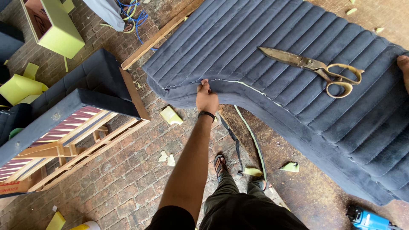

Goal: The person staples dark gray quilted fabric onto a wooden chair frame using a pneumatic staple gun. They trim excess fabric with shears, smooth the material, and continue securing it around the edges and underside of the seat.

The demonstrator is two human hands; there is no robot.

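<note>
Head view: left hand (207, 99) pinches the front edge of the dark quilted cover (298, 89) spread over brick floor (128, 179); scissors (315, 68) lie on top. Open floor below. Right hand cut off, unseen.

Lime-green open box (53, 25) top left, brown inside, cardboard box corner (10, 187) bottom left

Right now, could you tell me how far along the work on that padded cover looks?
Done: the dark blue padded cover is already stitched in ribs, and cut strips lie on the brick floor. In hand: the left hand pinches the cover's edge. Left: the edge beside it looks ragged; the scissors rest unused on top. The right hand is out of view.
</note>
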